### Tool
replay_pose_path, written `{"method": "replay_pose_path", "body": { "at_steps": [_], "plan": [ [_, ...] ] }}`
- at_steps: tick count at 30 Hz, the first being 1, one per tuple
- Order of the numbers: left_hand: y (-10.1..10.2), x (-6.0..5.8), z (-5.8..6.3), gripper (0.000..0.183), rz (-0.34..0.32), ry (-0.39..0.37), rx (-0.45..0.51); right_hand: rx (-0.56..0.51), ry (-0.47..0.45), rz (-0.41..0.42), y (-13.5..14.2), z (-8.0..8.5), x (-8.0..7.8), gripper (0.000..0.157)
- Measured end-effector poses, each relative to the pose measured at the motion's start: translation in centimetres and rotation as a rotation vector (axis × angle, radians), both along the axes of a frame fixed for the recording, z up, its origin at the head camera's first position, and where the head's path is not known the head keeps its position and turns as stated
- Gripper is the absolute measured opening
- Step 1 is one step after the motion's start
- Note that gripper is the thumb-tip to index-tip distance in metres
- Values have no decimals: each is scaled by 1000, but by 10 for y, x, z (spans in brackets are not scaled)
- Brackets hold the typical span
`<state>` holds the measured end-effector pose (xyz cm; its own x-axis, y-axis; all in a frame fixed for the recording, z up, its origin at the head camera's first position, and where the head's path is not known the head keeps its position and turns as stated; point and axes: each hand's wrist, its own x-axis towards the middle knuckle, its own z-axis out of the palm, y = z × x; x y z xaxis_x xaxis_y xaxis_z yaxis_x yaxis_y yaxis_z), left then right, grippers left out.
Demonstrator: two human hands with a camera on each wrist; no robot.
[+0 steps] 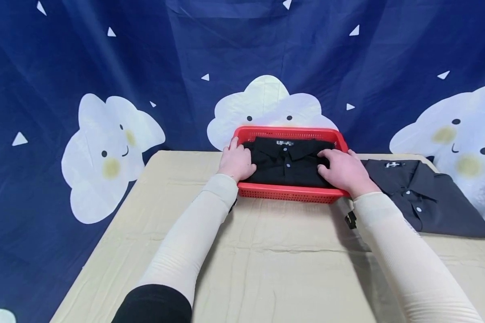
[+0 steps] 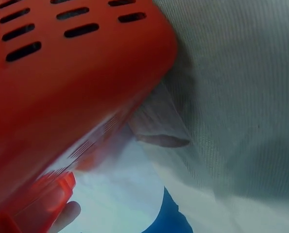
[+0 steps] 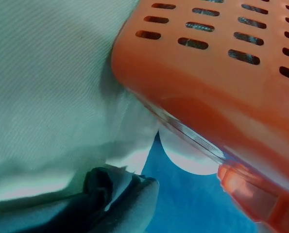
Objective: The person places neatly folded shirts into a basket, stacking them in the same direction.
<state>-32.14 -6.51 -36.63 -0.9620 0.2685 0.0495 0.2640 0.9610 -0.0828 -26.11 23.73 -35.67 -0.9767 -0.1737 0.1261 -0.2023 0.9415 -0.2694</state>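
Observation:
A red plastic basket (image 1: 291, 194) with slotted sides is at the far side of the table, a folded black collared shirt (image 1: 280, 172) lying inside it. My left hand (image 1: 236, 162) grips the basket's left end, thumb over the inner side. In the left wrist view, a fingertip (image 2: 69, 213) shows beside the red rim. The right hand (image 1: 341, 168) holds the right end, with its thumb and a finger inside by the shirt and another finger outside the rim. The right wrist view shows the basket's slotted side (image 3: 212, 48) close up.
A folded dark grey shirt (image 1: 444, 202) lies on the table to the right of the basket, beside my right forearm. The table (image 1: 291, 264) has a creased beige covering. Behind it hangs a blue cloth (image 1: 145, 58) printed with white clouds.

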Motion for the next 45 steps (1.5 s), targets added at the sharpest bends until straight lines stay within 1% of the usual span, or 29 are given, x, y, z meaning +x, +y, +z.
{"method": "replay_pose_path", "body": {
  "at_steps": [3, 6, 11, 14, 16, 18, 21, 23, 25, 28, 30, 32, 34, 36, 38, 40, 42, 44, 45],
  "plan": [
    [1, 1, 5, 52, 4, 7, 45, -53, 48, -5, 4, 3, 0, 41],
    [1, -1, 8, 55, -9, 19, 76, -118, 90, -17, 8, 8, 1, 39],
    [-2, -7, 13, 60, -33, 21, 121, -240, 109, -41, 9, 14, 3, 39],
    [-7, -11, 15, 61, -49, 13, 148, -296, 113, -62, 6, 14, 4, 40],
    [-11, -13, 16, 58, -64, 26, 176, -323, 113, -73, 4, 11, 3, 40],
    [-15, -14, 15, 53, -96, 59, 195, -355, 117, -79, 2, 7, 2, 40],
    [-19, -14, 14, 41, -183, 129, 220, -419, 149, -87, -1, 1, 0, 40],
    [-20, -11, 13, 35, -242, 169, 227, -498, 178, -101, 0, -3, 0, 37],
    [-19, -6, 12, 33, -279, 195, 233, -591, 195, -117, 2, -5, 2, 35],
    [-14, 6, 14, 31, -303, 217, 273, -717, 202, -143, 7, -4, 8, 33],
    [-7, 16, 16, 31, -324, 214, 308, -748, 198, -154, 13, 0, 15, 33],
    [2, 27, 17, 32, -361, 195, 337, -742, 216, -157, 23, 4, 24, 34],
    [12, 39, 18, 34, -405, 182, 353, -711, 227, -157, 36, 9, 34, 36],
    [23, 52, 18, 34, -443, 177, 367, -676, 243, -146, 51, 13, 43, 37],
    [38, 67, 18, 33, -499, 169, 402, -633, 255, -150, 72, 15, 55, 37],
    [55, 86, 19, 32, -573, 138, 459, -606, 258, -150, 96, 16, 67, 37],
    [74, 106, 18, 31, -658, 84, 516, -596, 252, -145, 121, 16, 80, 34],
    [94, 126, 16, 34, -747, -6, 554, -634, 224, -137, 146, 17, 92, 27],
    [104, 134, 15, 35, -780, -47, 560, -662, 211, -134, 157, 17, 96, 24]
  ]
}}
